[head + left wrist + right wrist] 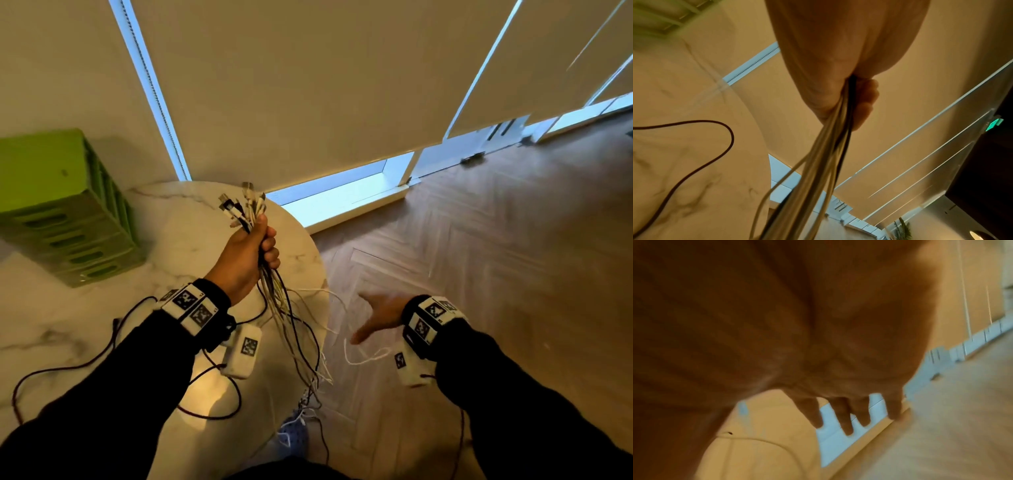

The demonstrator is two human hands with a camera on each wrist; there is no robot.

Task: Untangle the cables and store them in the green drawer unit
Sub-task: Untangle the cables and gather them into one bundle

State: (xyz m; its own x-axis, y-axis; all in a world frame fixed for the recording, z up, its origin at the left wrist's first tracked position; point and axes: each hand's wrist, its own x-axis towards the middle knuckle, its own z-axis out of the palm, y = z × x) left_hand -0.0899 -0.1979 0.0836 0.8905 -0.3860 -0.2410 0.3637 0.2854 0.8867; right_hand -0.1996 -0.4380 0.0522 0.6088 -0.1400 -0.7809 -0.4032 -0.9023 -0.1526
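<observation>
My left hand [255,251] grips a bundle of white and black cables [289,329] above the table's right edge. Their plugs [243,205] stick up out of the fist and the long ends hang down towards the floor. The left wrist view shows the cables [830,146] leaving the closed fingers [865,104]. My right hand [375,320] hovers to the right over the floor, blurred, fingers [846,418] spread and straight, holding nothing. A loose white cable [368,358] loops just below it. The green drawer unit [65,209] stands at the table's far left.
The round marble table [68,322] carries dark wires [68,368] from my wrist cameras. A herringbone wooden floor [496,240] lies to the right. Roller blinds [308,85] cover the windows behind. A patterned shoe [294,435] shows below the table edge.
</observation>
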